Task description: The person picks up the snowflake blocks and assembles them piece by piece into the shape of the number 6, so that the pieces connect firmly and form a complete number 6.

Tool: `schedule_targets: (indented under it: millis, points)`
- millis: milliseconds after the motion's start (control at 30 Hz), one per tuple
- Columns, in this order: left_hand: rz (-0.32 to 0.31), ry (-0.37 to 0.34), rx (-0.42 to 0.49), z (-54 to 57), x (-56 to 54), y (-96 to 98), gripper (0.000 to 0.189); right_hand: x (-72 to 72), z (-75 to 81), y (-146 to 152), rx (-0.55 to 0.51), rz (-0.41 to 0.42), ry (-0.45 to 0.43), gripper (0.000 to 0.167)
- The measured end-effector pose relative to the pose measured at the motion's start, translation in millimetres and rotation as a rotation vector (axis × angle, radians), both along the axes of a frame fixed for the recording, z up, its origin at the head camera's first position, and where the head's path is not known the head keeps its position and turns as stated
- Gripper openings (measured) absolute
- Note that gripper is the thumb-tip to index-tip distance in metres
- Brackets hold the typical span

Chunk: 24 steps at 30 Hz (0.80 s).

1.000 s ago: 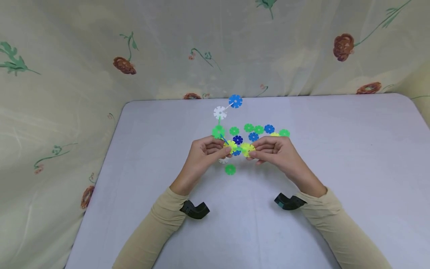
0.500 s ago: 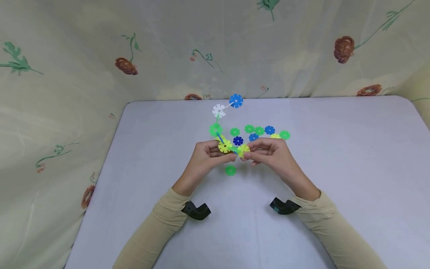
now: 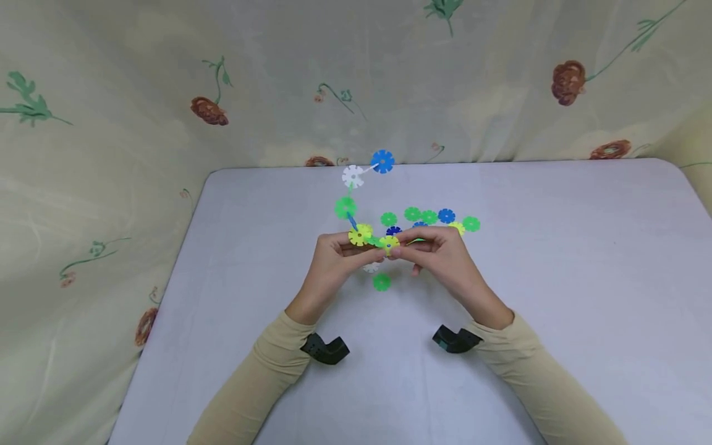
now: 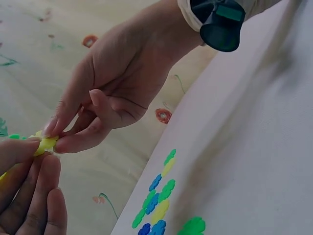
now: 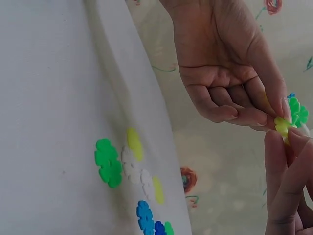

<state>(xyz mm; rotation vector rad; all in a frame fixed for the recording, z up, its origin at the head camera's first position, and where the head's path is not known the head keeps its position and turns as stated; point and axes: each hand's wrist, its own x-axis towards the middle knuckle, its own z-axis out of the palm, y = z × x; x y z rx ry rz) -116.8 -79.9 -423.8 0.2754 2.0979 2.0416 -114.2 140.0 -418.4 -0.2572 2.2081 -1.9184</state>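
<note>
A chain of plastic snowflake discs is held up over the table. Its near end is a yellow snowflake disc (image 3: 389, 245), pinched by the right hand (image 3: 436, 250) between thumb and fingers. From the other side the left hand (image 3: 339, 259) pinches the same disc, thumb tip at its edge; both sets of fingertips meet there in the left wrist view. A small green disc links it to a second yellow disc (image 3: 360, 235) above the left fingers. Beyond come an edge-on blue disc (image 3: 352, 220), a green disc (image 3: 345, 207), a white disc (image 3: 353, 177) and a blue disc (image 3: 382, 161).
Loose discs lie flat on the white table (image 3: 556, 278): a green disc (image 3: 381, 282) in front, a white disc (image 3: 371, 267) partly hidden by the left hand, and several green, blue and yellow ones behind the right hand. A flowered curtain (image 3: 389, 74) hangs behind.
The right hand has moved left with the yellow end disc, and the chain has shifted left. The left fingers have moved from the second yellow disc to the end disc.
</note>
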Motion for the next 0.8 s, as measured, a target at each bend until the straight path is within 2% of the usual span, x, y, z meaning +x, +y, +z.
schedule_targets:
  millis: [233, 367, 467, 567, 700, 800]
  points:
    - [0.041, -0.018, 0.035, 2.2, -0.8, -2.7, 0.018, -4.9, 1.8, -6, 0.034, 0.017, 0.007, 0.027]
    - [0.057, -0.020, 0.051, 3.1, -2.7, -4.0, 0.018, -8.6, -1.9, -6, 0.098, 0.040, -0.006, 0.030]
    - [0.068, -0.020, 0.063, 3.7, -3.7, -4.7, 0.019, -12.4, -8.6, -9, 0.195, 0.083, 0.012, 0.031]
    - [0.068, -0.029, 0.076, 3.7, -3.9, -5.3, 0.020, -16.4, -16.6, -16, 0.324, 0.128, 0.080, 0.028]
    - [0.072, -0.038, 0.080, 3.5, -3.4, -5.1, 0.020, -21.5, -24.5, -28, 0.496, 0.148, 0.153, 0.024]
    - [0.080, -0.045, 0.072, 2.7, -3.4, -4.8, 0.020, -24.9, -28.1, -37, 0.554, 0.148, 0.156, 0.026]
